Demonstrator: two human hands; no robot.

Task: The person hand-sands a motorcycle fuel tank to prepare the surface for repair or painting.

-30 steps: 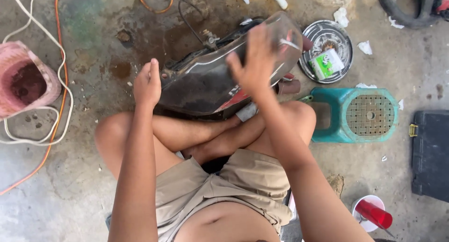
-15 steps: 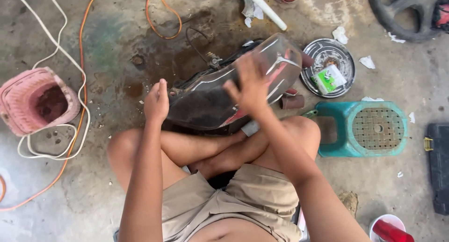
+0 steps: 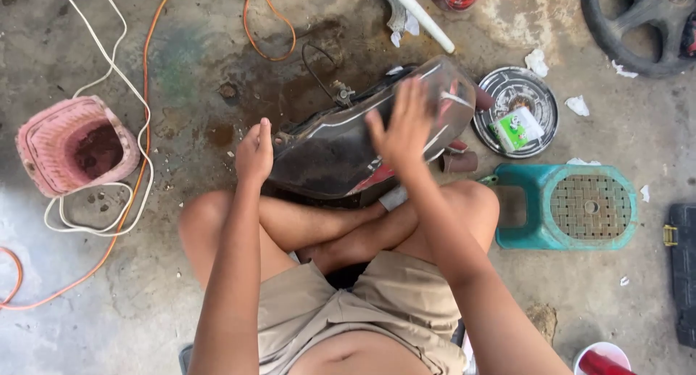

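Down on the stained concrete floor (image 3: 181,56), a person is sitting cross-legged with a dark motorcycle fuel tank (image 3: 341,154) lying just in front of the shins. The left hand (image 3: 255,152) is gripping the tank's left end, fingers curled around its edge. The right hand (image 3: 407,125) is lying flat on the tank's upper right side, fingers spread wide, slightly blurred. A teal plastic stool (image 3: 573,205) is lying tipped on its side just beside the right knee, a round metal plate (image 3: 516,100) is sitting beyond it, and a pink basket (image 3: 54,139) is standing well apart on the left among white and orange cords (image 3: 138,194).
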